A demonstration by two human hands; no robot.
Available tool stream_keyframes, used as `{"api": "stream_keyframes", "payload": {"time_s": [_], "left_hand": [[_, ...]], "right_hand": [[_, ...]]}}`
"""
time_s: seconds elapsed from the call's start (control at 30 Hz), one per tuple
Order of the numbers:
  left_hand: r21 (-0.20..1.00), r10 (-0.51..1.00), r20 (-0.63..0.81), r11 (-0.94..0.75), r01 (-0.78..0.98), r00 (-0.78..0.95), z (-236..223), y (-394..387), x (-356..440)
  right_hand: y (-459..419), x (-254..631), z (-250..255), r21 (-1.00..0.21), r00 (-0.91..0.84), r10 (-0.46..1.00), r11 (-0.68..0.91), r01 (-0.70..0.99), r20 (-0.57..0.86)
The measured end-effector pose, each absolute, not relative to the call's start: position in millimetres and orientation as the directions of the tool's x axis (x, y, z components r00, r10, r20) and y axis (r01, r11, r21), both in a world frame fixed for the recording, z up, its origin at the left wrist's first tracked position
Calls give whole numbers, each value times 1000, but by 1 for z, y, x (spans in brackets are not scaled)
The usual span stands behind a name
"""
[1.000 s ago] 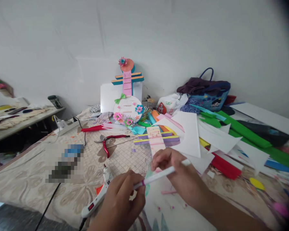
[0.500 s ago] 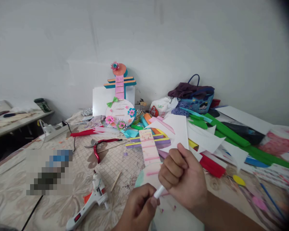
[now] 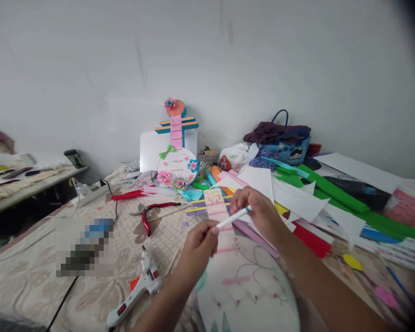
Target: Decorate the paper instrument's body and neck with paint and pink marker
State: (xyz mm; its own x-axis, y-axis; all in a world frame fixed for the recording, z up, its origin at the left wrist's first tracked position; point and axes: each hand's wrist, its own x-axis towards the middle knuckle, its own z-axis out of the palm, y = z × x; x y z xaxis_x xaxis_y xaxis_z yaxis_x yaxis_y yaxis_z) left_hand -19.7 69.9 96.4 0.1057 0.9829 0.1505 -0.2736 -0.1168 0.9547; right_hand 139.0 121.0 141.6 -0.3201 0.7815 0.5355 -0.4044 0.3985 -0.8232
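A slim white marker pen (image 3: pixel 233 218) with a teal band near its right end is held between both hands. My left hand (image 3: pixel 199 242) pinches its lower left end. My right hand (image 3: pixel 257 207) has its fingers curled round the banded end. Below them lies a lute-shaped craft piece (image 3: pixel 252 318) with a round white body, drawn vines and leaves, pink strips and a row of small pegs. Its pale pink neck (image 3: pixel 216 208) runs away from me, with purple and yellow crossbars partly behind my right hand.
A hot glue gun (image 3: pixel 138 290) lies left of the craft piece, with red-handled pruners (image 3: pixel 147 221) beyond. A finished, flower-decorated lute craft (image 3: pixel 177 166) stands against the wall. Paper scraps (image 3: pixel 300 200), green strips (image 3: pixel 332 189) and a blue bag (image 3: pixel 293 150) crowd the right.
The pen was level with a purple band at the left, then mostly hidden in my right fist; now it slants with a teal band at the right. Both hands have risen, uncovering the craft's body.
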Motion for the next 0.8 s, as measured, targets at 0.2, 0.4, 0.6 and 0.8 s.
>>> {"api": "stream_keyframes", "payload": {"time_s": [0.2, 0.4, 0.6, 0.8], "left_hand": [[896, 924, 345, -376, -236, -164, 94, 105, -7], [883, 893, 406, -438, -168, -193, 70, 96, -5], [876, 859, 477, -483, 17, -185, 65, 88, -14], [794, 771, 607, -572, 208, -195, 62, 85, -15]], "right_hand": [[152, 172, 138, -878, -254, 841, 467, -101, 477], [158, 182, 142, -922, -471, 795, 361, -137, 381], [154, 183, 145, -907, -411, 828, 420, 5, 381], [155, 177, 141, -823, -338, 829, 528, 210, 446]]}}
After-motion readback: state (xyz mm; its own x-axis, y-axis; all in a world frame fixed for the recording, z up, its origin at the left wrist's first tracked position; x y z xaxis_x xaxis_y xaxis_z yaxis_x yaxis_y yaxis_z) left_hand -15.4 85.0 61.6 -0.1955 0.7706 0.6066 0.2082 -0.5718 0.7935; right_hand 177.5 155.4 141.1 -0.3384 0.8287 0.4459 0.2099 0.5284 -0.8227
